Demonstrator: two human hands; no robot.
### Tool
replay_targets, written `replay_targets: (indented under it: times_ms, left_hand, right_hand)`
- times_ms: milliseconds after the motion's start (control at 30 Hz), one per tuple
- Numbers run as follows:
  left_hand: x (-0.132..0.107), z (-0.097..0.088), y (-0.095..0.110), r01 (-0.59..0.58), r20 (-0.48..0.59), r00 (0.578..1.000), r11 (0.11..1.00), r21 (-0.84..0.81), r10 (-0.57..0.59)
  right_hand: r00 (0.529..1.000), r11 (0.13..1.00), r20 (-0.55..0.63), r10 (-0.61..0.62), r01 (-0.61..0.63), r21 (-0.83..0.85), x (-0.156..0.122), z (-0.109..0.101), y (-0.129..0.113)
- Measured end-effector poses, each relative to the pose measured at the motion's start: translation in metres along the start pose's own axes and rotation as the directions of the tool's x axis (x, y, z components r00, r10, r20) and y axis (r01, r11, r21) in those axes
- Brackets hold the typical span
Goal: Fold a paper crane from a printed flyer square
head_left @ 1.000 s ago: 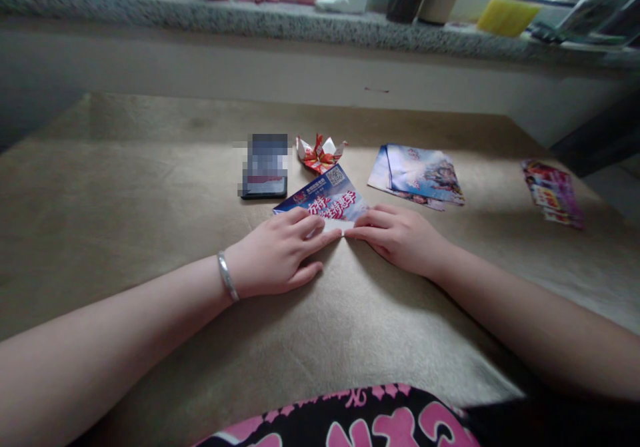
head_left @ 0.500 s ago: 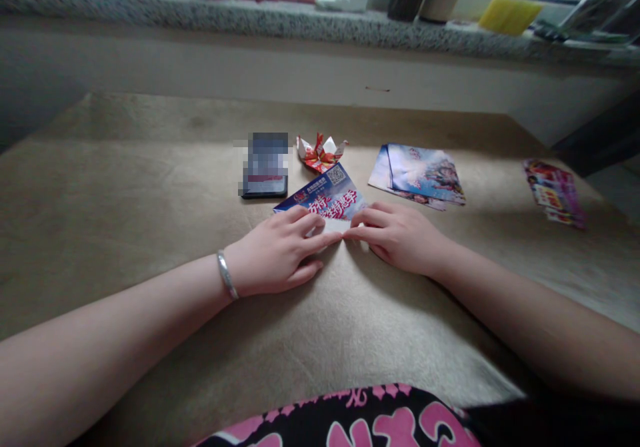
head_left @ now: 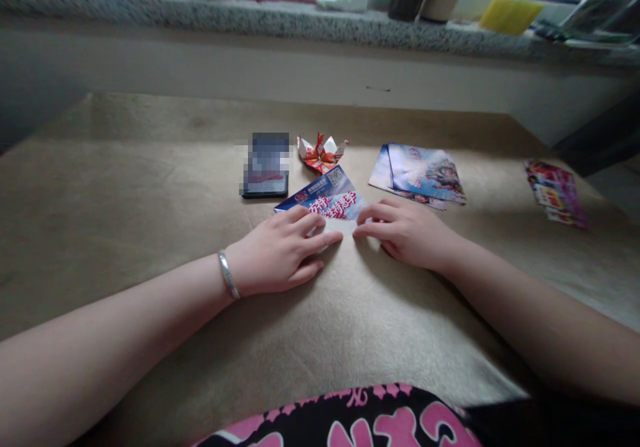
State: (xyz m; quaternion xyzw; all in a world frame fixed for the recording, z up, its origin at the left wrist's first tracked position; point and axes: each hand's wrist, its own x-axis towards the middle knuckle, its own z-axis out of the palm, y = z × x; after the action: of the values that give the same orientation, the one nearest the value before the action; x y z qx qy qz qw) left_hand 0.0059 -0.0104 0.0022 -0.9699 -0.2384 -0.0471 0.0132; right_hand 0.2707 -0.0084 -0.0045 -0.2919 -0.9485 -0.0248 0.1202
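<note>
A printed blue paper sheet (head_left: 333, 194) with red-and-white lettering and a QR code lies on the table, its near edge folded over to show a white strip. My left hand (head_left: 287, 247), with a silver bangle at the wrist, rests on the left part of the fold, fingers outstretched and pressing down. My right hand (head_left: 410, 234) touches the right end of the white strip with its fingertips, fingers loosely bent and apart. Just behind the sheet sits a red-and-white folded paper flower (head_left: 321, 152).
A phone (head_left: 267, 167) lies left of the flower. To the right are several blue printed sheets (head_left: 427, 174) in a pile and a stack of pink-red printed papers (head_left: 556, 192). A stone windowsill (head_left: 300, 24) behind the table (head_left: 150, 187) carries a yellow sponge-like block (head_left: 510, 14) and bottles.
My right hand has slid slightly to the right along the fold, away from my left fingertips. More of the white strip shows between them. The left hand stays put.
</note>
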Motion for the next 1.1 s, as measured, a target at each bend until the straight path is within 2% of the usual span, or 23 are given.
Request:
replay_targets:
  times_ms: [700,933,1100]
  left_hand:
    - [-0.003,0.003,-0.002,-0.007,-0.016,1.0,1.0,-0.007,0.007]
    - [-0.003,0.004,-0.002,-0.002,-0.007,1.0,1.0,-0.008,0.002]
    - [-0.003,0.005,-0.003,-0.006,-0.018,1.0,1.0,-0.013,0.005]
  right_hand:
    - [1.0,0.999,0.011,0.02,-0.021,0.03,-0.015,-0.007,0.018]
    - [0.996,0.996,0.08,0.04,-0.033,-0.087,-0.018,-0.013,0.021]
    - [0.995,0.993,0.082,0.056,-0.047,-0.11,-0.02,-0.014,0.023]
